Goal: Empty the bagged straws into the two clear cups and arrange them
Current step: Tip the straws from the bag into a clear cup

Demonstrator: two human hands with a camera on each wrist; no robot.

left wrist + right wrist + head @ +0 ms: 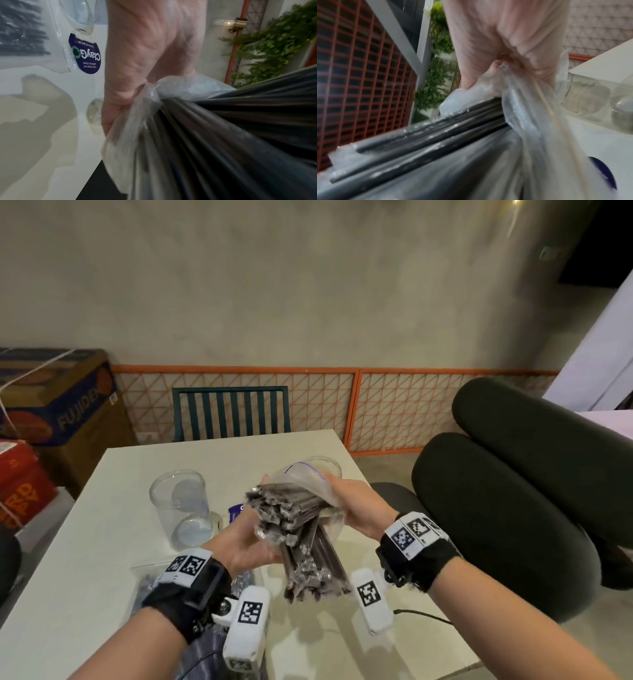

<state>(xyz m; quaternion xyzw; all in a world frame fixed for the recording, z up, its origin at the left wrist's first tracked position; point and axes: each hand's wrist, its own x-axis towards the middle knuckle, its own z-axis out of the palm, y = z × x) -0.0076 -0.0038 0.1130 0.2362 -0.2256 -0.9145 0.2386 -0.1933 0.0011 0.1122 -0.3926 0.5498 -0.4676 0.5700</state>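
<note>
Above the white table (102, 542) both hands hold a bundle of dark, plastic-wrapped straws (294, 529). My left hand (245, 537) grips the bundle from below, its fingers curled round the straws (240, 128) and their crinkled wrap. My right hand (356, 501) pinches the clear zip bag (308, 477) that still covers the straws' far ends; the bag (530, 108) stretches over the straws (436, 135). One clear cup (180, 505) stands empty to the left. The second clear cup (590, 97) sits behind the bag, mostly hidden in the head view.
Another bag of straws (150, 583) lies at the table's near left, and a purple ClayGo sticker (85, 54) is beside the cup. A green chair (233, 412) stands at the far edge, a black padded chair (513, 491) to the right, cardboard boxes (58, 405) to the left.
</note>
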